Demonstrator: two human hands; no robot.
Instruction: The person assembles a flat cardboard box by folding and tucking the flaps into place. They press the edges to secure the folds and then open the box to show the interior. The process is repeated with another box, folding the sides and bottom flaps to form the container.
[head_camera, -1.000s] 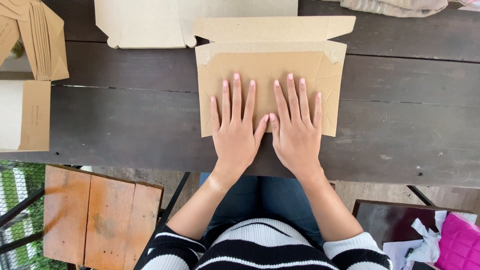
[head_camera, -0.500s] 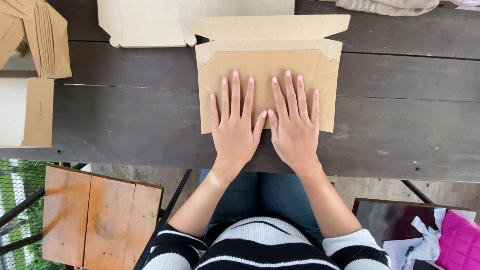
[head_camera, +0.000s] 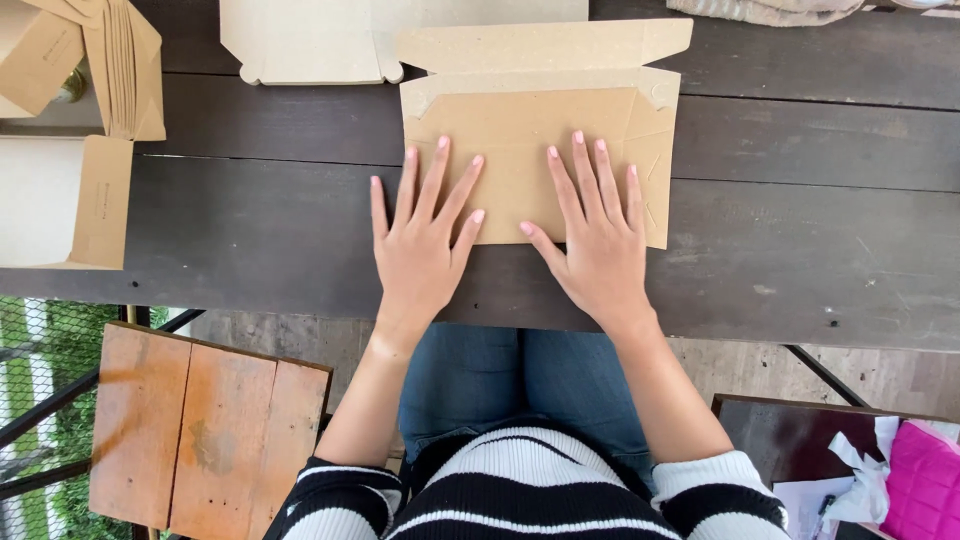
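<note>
Brown cardboard lies under spread fingers (head_camera: 440, 170): a flat, partly folded box blank (head_camera: 530, 150) is pressed onto the dark wooden table (head_camera: 800, 250) by both palms, none of the fingers curled around anything. The blank sits at the middle of the table, its long flap (head_camera: 545, 45) turned away from the person and its near edge close to the table's front edge.

The tabletop is made of wide dark planks. A second flat blank (head_camera: 300, 40) is seen at the far edge, and folded cardboard pieces (head_camera: 105, 130) are stacked at the left. Beyond the table's near edge an orange-brown wooden bench (head_camera: 200, 430) is seen at the left, and a pink bag (head_camera: 925, 480) with crumpled white paper at the right.

Compared with half a second ago, the hands have been drawn apart: the left hand (head_camera: 420, 250) now lies partly off the blank's left edge, with the thumbs no longer together.

The right hand (head_camera: 595, 240) is laid wholly on the blank. Both forearms are extended forward from striped sleeves, wrists low.
</note>
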